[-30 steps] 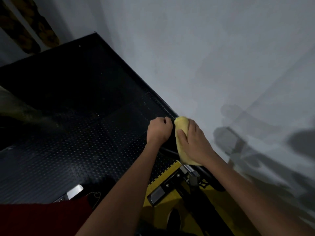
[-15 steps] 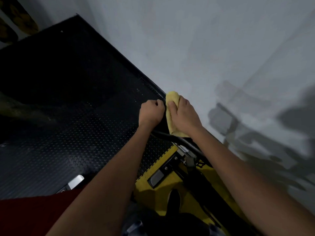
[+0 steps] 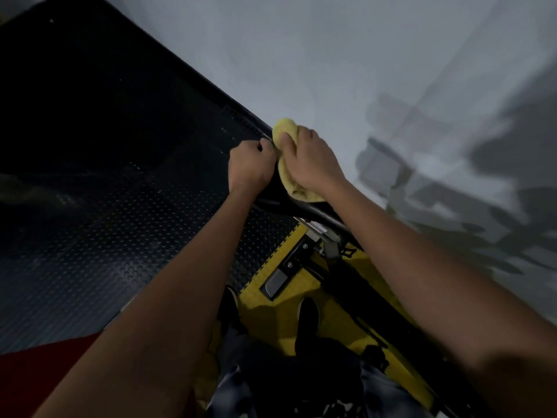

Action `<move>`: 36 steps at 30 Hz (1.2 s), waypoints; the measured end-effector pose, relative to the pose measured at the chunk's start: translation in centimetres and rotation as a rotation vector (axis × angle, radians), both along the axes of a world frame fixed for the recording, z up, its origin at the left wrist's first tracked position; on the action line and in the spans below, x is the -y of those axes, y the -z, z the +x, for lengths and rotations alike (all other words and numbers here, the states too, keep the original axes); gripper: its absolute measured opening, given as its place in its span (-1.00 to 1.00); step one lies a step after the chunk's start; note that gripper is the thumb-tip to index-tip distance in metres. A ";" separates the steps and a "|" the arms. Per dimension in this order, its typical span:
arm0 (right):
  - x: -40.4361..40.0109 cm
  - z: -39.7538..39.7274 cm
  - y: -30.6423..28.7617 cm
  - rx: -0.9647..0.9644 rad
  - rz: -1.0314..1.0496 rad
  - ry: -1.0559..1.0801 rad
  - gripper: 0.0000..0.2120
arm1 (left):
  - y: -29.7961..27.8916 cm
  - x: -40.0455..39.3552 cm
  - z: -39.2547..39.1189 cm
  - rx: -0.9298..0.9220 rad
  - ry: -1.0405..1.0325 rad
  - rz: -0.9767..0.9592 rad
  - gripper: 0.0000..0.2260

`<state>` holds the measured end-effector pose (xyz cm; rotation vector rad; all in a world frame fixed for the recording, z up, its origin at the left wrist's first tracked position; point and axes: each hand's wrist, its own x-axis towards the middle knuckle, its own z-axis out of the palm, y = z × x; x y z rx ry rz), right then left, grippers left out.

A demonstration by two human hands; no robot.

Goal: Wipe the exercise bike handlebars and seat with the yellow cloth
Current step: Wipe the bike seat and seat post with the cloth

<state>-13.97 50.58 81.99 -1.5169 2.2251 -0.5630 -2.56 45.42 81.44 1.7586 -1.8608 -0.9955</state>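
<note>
The yellow cloth (image 3: 285, 164) is bunched over the black handlebar (image 3: 301, 208) of the exercise bike, whose yellow and black frame (image 3: 337, 300) runs down toward me. My right hand (image 3: 313, 162) grips the cloth around the bar, fingers curled over its top. Just left of it, touching the cloth, my left hand (image 3: 250, 165) is a fist closed around the bar. The bar's end under the cloth is hidden. The seat is not in view.
A black studded floor mat (image 3: 105, 206) fills the left side. A pale grey wall (image 3: 361, 70) with dark shadows stands close behind the handlebar on the right. A red surface (image 3: 39, 375) shows at the bottom left. My dark trousers (image 3: 286, 387) are below.
The view has shifted so both hands sit higher in the frame. My right hand's fingers have slid a little further over the top of the cloth. The left hand keeps its grip.
</note>
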 end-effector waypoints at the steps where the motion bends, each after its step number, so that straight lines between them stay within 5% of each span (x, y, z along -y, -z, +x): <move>1: 0.3 -0.1 0.1 0.033 0.006 0.012 -0.51 | 0.1 0.0 0.0 0.000 0.002 -0.003 -0.60; 7: -4.4 0.0 -0.2 -0.022 0.030 -0.047 -0.28 | 0.3 -0.2 0.1 0.000 0.001 -0.014 -0.60; 13: -6.5 -0.8 -0.4 -0.031 -0.068 -0.083 -0.60 | 0.2 -0.2 0.1 -0.024 -0.012 -0.024 -0.58; 22: -0.5 -1.0 -0.1 0.208 0.088 0.074 -0.48 | 0.0 -0.8 0.2 0.017 -0.002 -0.080 -0.58; 30: -9.1 -1.1 -0.8 -0.199 0.068 -0.164 -0.37 | 0.4 -1.6 0.3 0.125 0.080 -0.251 -0.58; 36: -2.5 -0.7 -0.5 0.118 0.113 0.054 -0.45 | 0.8 -1.0 0.1 0.084 0.021 -0.193 -0.58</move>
